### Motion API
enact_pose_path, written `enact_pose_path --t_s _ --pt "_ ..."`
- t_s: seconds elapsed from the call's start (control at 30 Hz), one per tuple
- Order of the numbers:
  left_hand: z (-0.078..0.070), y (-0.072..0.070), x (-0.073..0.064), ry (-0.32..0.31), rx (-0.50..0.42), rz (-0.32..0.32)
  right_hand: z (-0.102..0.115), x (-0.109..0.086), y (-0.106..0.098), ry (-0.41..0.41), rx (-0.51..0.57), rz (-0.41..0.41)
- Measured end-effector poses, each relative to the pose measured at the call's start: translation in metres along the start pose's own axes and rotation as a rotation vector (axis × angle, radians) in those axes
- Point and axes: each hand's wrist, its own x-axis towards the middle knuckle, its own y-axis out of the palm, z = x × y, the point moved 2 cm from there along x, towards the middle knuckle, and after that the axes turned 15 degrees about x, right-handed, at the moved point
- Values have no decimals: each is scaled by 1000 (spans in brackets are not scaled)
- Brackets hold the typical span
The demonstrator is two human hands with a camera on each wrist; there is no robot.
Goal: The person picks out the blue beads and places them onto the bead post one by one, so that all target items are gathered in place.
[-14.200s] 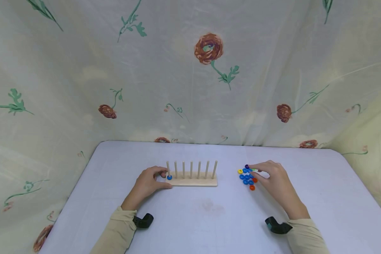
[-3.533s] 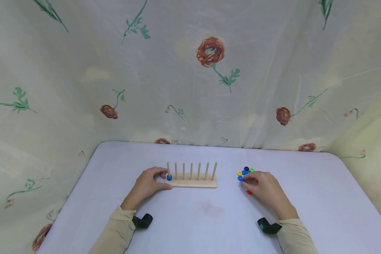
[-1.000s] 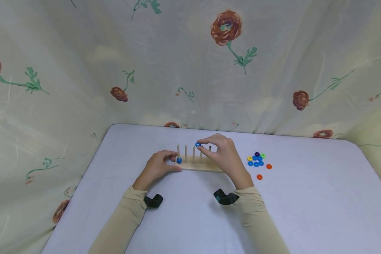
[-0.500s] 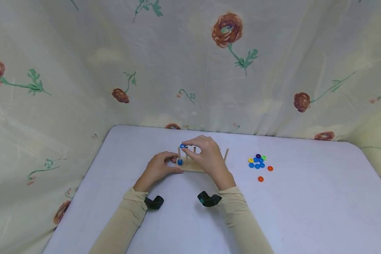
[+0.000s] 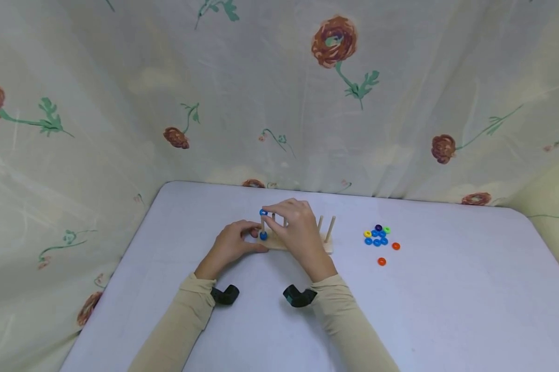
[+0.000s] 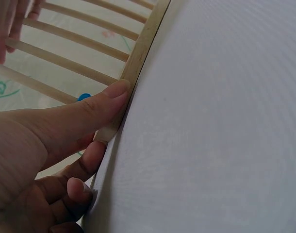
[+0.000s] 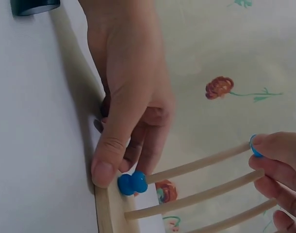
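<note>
A wooden peg board (image 5: 273,241) with a row of upright pegs stands on the table. My left hand (image 5: 234,242) grips its left end, thumb along the front edge and fingers behind. Between thumb and index finger, my right hand (image 5: 299,230) pinches a blue ring bead (image 5: 263,212) right at the tip of the leftmost peg (image 7: 201,164). Low on that same peg, two blue beads (image 7: 139,181) sit one on the other by the base. The other pegs in view carry nothing, and my right hand hides some of them in the head view.
Right of the board lies a loose cluster of beads: several blue ones (image 5: 377,242), a yellow bead (image 5: 367,234), a purple bead (image 5: 378,228) and a green bead (image 5: 387,230). Two orange beads, one nearer (image 5: 381,262), lie slightly apart. A flowered curtain (image 5: 232,103) hangs behind the table.
My right hand has left the bead cluster with a blue bead and moved left along the board to the leftmost peg's tip. The left hand keeps its hold. The orange beads lie farther from the cluster.
</note>
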Motion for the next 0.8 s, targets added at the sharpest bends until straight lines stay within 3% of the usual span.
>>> enact_pose_path --t_s 0.8 --pt "-2 -2 -2 12 10 -13 0 -4 4 20 12 2"
